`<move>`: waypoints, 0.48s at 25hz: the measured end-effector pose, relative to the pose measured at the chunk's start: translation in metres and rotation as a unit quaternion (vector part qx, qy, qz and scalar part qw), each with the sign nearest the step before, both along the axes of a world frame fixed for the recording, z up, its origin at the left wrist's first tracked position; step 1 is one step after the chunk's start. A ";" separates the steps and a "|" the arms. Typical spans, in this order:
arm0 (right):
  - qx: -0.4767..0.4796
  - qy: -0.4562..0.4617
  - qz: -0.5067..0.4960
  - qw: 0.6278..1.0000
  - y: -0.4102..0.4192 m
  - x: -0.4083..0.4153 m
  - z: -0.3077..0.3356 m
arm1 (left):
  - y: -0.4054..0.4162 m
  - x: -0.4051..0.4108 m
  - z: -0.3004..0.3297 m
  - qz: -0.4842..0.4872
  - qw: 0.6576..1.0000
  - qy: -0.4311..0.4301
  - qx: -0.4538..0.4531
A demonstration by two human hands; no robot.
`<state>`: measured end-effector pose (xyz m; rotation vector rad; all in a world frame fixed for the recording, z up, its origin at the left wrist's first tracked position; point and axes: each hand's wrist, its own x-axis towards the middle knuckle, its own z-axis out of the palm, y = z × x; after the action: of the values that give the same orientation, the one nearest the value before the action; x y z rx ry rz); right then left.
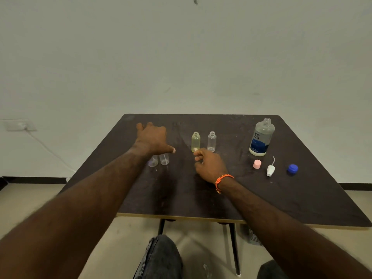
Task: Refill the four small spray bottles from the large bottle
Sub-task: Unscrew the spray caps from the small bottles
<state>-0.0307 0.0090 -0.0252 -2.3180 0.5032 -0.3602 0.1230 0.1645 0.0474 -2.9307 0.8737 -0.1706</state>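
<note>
Four small open-necked bottles stand on the dark table. A yellowish bottle and a clear bottle stand side by side at the middle. Two more clear bottles stand to the left, their tops hidden under my left hand, which is spread flat above them and holds nothing. My right hand lies just in front of the yellowish bottle's base, fingers loosely curled and apart, nothing in them. The large bottle, with a blue label, stands uncapped at the back right.
In front of the large bottle lie a pink cap, a white spray head with its tube, and a blue cap. My knees are below the table's near edge. A wall socket with a cable is at the left.
</note>
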 end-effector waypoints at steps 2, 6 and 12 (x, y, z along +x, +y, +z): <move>-0.007 0.004 0.019 1.000 0.010 0.002 -0.001 | 0.013 0.007 -0.003 -0.010 0.999 0.035 -0.005; -0.025 0.014 0.040 0.999 0.025 0.012 -0.001 | 0.026 0.014 -0.013 -0.061 0.995 0.047 -0.065; -0.055 0.008 0.026 0.998 0.045 0.023 0.004 | 0.019 0.005 -0.014 -0.133 0.985 0.048 -0.099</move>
<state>-0.0080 0.0538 -0.0213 -2.4374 0.4404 -0.3539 0.1283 0.1838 0.0330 -3.0096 1.3373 -0.1405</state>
